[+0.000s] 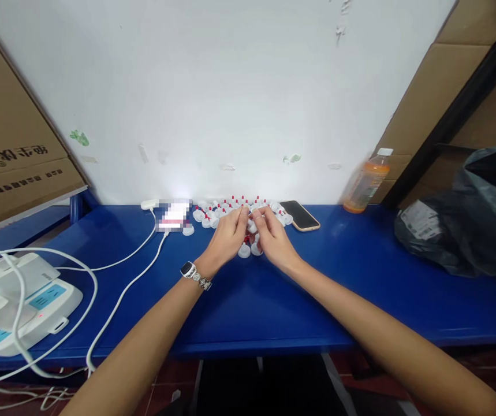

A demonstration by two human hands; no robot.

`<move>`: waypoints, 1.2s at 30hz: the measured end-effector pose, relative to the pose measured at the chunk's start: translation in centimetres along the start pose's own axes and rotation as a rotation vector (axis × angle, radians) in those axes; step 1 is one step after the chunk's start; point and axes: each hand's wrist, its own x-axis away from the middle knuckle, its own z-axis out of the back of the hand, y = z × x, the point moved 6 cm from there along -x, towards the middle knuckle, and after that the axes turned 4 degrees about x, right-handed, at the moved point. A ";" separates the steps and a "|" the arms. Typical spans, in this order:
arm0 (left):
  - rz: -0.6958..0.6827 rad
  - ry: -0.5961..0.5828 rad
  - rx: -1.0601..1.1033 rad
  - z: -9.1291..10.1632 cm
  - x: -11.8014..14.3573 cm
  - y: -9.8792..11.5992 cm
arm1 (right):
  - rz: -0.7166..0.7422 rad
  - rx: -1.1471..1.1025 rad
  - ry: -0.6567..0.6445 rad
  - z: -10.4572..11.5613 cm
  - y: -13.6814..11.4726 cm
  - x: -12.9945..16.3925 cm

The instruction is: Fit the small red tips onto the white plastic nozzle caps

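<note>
My left hand [229, 232] and my right hand [276, 238] meet over the middle of the blue table, fingers pinched close together. Between them shows a small white plastic cap [252, 226], held in my right fingers. Whatever the left fingertips grip is too small and hidden to make out. Behind my hands spreads a cluster of several white caps with red tips [210, 219], partly covered by the fingers. Just below the hands, a couple more white caps [244, 251] rest on the table, with a bit of red beside them.
A phone [300, 216] lies right of the caps; a lit, blurred-out device [174, 216] with a cable is on the left. Farther out are a power strip [40, 306], an orange drink bottle [366, 182] and a dark plastic bag [455, 219]. A white wall [239, 104] backs the table [317, 306].
</note>
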 end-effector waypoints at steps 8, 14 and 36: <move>0.075 0.004 0.072 -0.5 -0.2 -0.6 | 0.128 0.291 0.029 1.1 -1.8 0.2; 0.237 0.114 0.181 1.3 -0.8 -3.3 | 0.126 0.510 0.091 4.2 -2.7 0.7; -0.054 -0.215 -0.337 0.0 -0.1 -3.6 | -0.030 0.621 -0.221 5.6 1.8 0.3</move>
